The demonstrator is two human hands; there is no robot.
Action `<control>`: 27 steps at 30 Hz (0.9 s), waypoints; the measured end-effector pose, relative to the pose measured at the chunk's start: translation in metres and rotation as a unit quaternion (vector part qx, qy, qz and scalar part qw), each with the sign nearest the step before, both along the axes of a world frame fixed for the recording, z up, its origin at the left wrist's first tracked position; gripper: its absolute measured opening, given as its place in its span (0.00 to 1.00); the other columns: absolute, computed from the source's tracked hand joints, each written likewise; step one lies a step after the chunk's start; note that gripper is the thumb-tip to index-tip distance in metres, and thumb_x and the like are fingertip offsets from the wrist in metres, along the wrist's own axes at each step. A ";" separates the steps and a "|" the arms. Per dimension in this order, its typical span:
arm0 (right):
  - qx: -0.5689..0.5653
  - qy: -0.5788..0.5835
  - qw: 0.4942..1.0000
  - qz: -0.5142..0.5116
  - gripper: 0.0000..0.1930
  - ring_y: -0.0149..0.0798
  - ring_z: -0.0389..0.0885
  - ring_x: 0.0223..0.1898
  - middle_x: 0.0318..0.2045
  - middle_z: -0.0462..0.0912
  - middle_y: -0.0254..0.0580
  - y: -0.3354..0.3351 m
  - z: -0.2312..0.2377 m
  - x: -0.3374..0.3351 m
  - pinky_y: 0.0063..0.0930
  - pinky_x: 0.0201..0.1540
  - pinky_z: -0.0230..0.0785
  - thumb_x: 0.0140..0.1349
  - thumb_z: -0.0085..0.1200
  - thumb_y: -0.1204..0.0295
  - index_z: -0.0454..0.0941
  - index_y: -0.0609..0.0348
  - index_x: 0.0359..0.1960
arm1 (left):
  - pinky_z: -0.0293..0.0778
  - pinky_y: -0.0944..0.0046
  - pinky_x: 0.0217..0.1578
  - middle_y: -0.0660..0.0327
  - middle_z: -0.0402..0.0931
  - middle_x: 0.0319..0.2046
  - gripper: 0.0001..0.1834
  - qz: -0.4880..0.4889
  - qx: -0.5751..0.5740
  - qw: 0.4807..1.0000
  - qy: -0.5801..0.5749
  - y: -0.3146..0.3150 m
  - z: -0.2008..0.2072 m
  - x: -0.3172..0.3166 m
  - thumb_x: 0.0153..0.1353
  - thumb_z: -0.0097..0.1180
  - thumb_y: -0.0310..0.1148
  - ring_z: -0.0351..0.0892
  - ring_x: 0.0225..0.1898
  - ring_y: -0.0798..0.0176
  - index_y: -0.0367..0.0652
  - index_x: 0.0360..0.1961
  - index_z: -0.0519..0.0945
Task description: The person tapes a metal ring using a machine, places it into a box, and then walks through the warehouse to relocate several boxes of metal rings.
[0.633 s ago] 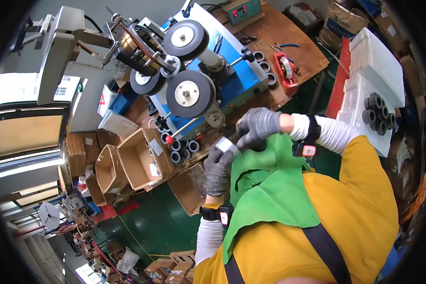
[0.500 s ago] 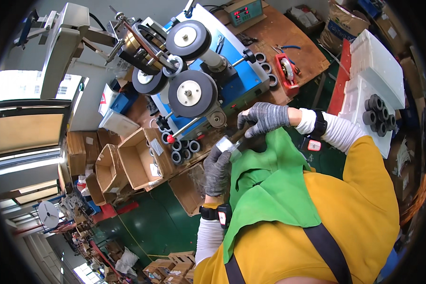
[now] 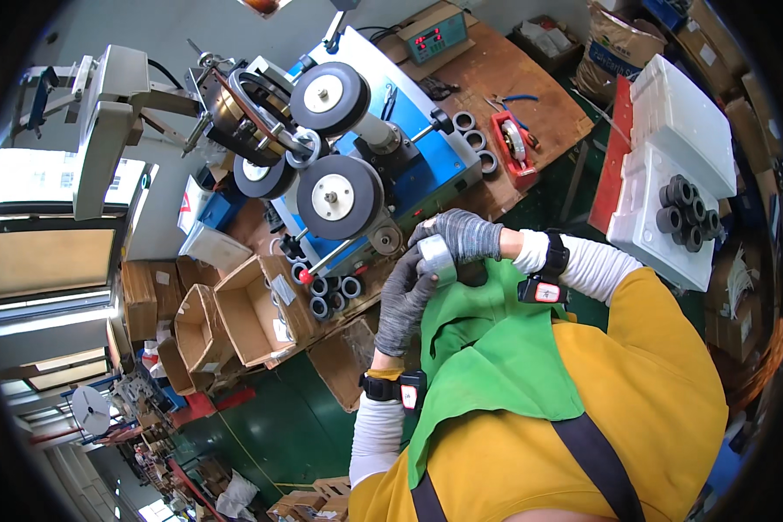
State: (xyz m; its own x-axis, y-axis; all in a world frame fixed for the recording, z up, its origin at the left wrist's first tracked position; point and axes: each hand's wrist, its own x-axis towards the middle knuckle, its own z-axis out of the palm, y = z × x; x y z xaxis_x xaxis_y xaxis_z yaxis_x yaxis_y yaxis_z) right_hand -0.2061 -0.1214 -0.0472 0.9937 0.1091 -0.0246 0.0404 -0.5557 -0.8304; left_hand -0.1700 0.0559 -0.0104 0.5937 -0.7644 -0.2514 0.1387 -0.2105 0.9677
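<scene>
My left hand (image 3: 402, 306), in a grey knit glove, pinches a silvery-white roll (image 3: 438, 259) that looks like shiny tape, in front of my green apron (image 3: 500, 339). My right hand (image 3: 465, 235), gloved the same way, has its fingers bent over the roll's upper edge, so both hands are on it. Part of the roll is hidden behind the fingers. Just beyond the hands stands a blue winding machine (image 3: 431, 170) with black rubber-rimmed wheels (image 3: 339, 197). Several dark rings (image 3: 329, 296) lie at its near left side.
A cardboard box (image 3: 257, 309) stands left of the rings. On the brown table are a red tape dispenser (image 3: 514, 150), blue-handled pliers (image 3: 520, 97) and a digital display unit (image 3: 437, 39). At right, several dark rings (image 3: 689, 209) sit on a white plastic box (image 3: 639, 217).
My right hand has come left onto the roll and its fingers have closed over it. The roll has risen slightly and turned. The whole view has shifted a little.
</scene>
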 end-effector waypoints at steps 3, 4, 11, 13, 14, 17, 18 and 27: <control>-0.058 0.016 0.998 0.012 0.19 0.43 0.78 0.34 0.31 0.80 0.43 -0.006 0.002 0.002 0.32 0.38 0.70 0.42 0.59 0.60 0.76 0.51 0.38 | 0.63 0.70 0.46 0.61 0.69 0.43 0.13 0.028 -0.015 0.999 0.013 0.005 -0.011 0.008 0.54 0.55 0.35 0.67 0.42 0.70 0.38 0.36 0.72; -0.058 0.018 0.998 0.010 0.19 0.43 0.78 0.34 0.31 0.80 0.43 -0.008 -0.001 0.001 0.32 0.38 0.70 0.42 0.59 0.60 0.76 0.51 0.38 | 0.64 0.69 0.44 0.61 0.71 0.42 0.08 0.048 0.008 0.999 0.025 0.005 -0.012 0.010 0.53 0.55 0.31 0.68 0.39 0.70 0.38 0.32 0.72; -0.215 0.081 0.970 -0.079 0.15 0.46 0.78 0.34 0.28 0.79 0.46 -0.011 -0.004 -0.006 0.36 0.36 0.70 0.41 0.57 0.63 0.77 0.54 0.33 | 0.67 0.67 0.41 0.58 0.71 0.39 0.10 0.045 0.078 0.996 0.016 -0.017 -0.014 0.000 0.50 0.59 0.31 0.70 0.40 0.67 0.38 0.30 0.73; -0.230 0.083 0.965 -0.097 0.16 0.46 0.78 0.33 0.27 0.78 0.48 -0.012 -0.011 -0.007 0.37 0.35 0.70 0.41 0.57 0.63 0.77 0.57 0.32 | 0.67 0.64 0.43 0.53 0.68 0.43 0.13 -0.042 0.110 0.922 -0.369 -0.030 -0.010 -0.006 0.47 0.60 0.30 0.68 0.45 0.60 0.37 0.31 0.72; -0.230 0.085 0.964 -0.099 0.16 0.46 0.78 0.33 0.27 0.78 0.48 -0.013 -0.013 -0.007 0.37 0.35 0.70 0.41 0.57 0.63 0.77 0.57 0.32 | 0.65 0.61 0.47 0.50 0.62 0.49 0.13 -0.054 0.133 0.911 -0.387 -0.032 -0.002 -0.013 0.45 0.61 0.29 0.65 0.50 0.55 0.38 0.33 0.74; -0.179 0.106 0.968 -0.138 0.16 0.48 0.78 0.31 0.24 0.78 0.50 -0.022 -0.025 -0.013 0.38 0.34 0.70 0.42 0.57 0.62 0.77 0.59 0.31 | 0.63 0.60 0.51 0.50 0.62 0.50 0.11 -0.066 -0.002 0.922 -0.383 -0.033 0.000 -0.016 0.45 0.60 0.26 0.64 0.52 0.54 0.40 0.33 0.76; -0.155 0.082 0.972 -0.156 0.15 0.48 0.78 0.30 0.24 0.78 0.50 -0.026 -0.032 -0.018 0.39 0.33 0.70 0.42 0.57 0.62 0.77 0.59 0.30 | 0.62 0.60 0.52 0.52 0.61 0.52 0.10 -0.043 -0.023 0.945 -0.323 -0.031 0.000 -0.014 0.44 0.59 0.24 0.63 0.53 0.54 0.40 0.32 0.78; 0.306 0.194 0.927 -0.095 0.14 0.40 0.79 0.29 0.27 0.79 0.45 -0.026 -0.029 -0.043 0.31 0.33 0.70 0.50 0.53 0.64 0.76 0.60 0.34 | 0.67 0.71 0.39 0.61 0.72 0.37 0.24 0.107 0.037 0.993 -0.042 -0.045 -0.046 -0.018 0.45 0.63 0.29 0.69 0.37 0.70 0.37 0.43 0.68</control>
